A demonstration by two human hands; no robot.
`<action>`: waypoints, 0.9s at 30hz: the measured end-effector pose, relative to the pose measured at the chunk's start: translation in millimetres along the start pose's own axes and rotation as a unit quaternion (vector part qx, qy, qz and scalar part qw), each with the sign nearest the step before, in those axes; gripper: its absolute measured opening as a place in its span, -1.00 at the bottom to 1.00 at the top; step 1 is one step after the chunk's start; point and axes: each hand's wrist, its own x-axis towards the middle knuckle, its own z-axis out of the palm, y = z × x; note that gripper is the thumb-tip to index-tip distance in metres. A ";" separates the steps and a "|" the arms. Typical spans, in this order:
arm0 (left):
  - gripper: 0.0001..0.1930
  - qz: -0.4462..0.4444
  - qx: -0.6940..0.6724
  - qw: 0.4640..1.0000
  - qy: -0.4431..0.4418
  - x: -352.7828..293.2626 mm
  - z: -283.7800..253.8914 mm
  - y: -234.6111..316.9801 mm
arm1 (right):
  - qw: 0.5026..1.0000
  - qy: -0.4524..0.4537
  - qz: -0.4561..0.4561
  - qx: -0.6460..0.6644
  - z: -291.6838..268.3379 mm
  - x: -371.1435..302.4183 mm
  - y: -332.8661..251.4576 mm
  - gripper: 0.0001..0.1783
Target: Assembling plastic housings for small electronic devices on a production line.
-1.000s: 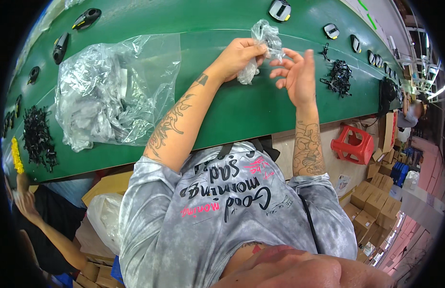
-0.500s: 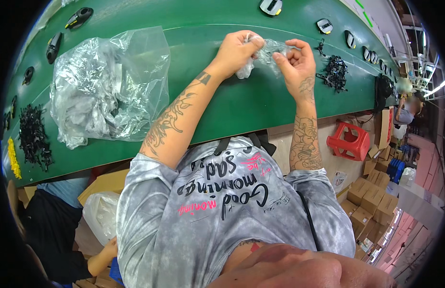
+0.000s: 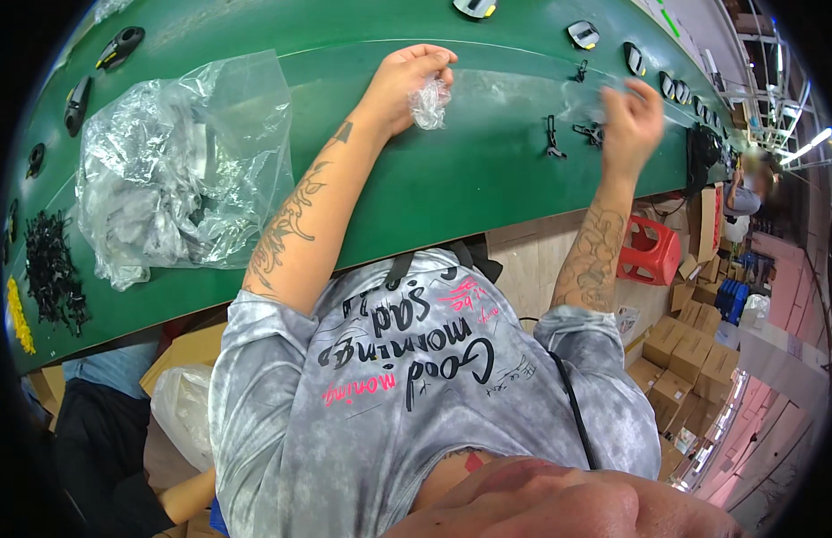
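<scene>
Crumpled clear plastic film (image 3: pixel 429 105) hangs from my left hand (image 3: pixel 407 82), whose fingers are closed round it above the green table (image 3: pixel 487 179). Farther right, my right hand (image 3: pixel 633 124) is smeared by motion, its fingers seeming curled; what it holds, if anything, does not show clearly. A faint sheet of clear film (image 3: pixel 514 88) stretches between the two hands. Just left of my right hand lie black clip-like parts (image 3: pixel 552 139), one of them (image 3: pixel 588 133) close to the wrist. Another small black part (image 3: pixel 581 70) lies farther back.
A large clear bag (image 3: pixel 182 170) of crumpled plastic lies at left. Beyond it are a heap of black parts (image 3: pixel 52 278) and a yellow strip (image 3: pixel 19 309). Dark, grey-topped devices (image 3: pixel 582 36) line the far side. A red stool (image 3: pixel 649 251) stands right; another person's arm (image 3: pixel 190 495) shows lower left.
My hands have moved apart, the right one swinging right. The film bunch stays in my left hand. The heap of black parts at right no longer shows; separate clips are visible there.
</scene>
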 end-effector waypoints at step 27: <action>-0.79 0.018 -0.012 0.995 -0.098 -4.2 -29.8 7.0 | 0.777 -0.492 -0.245 -0.307 194.8 -131.8 -66.7 -0.71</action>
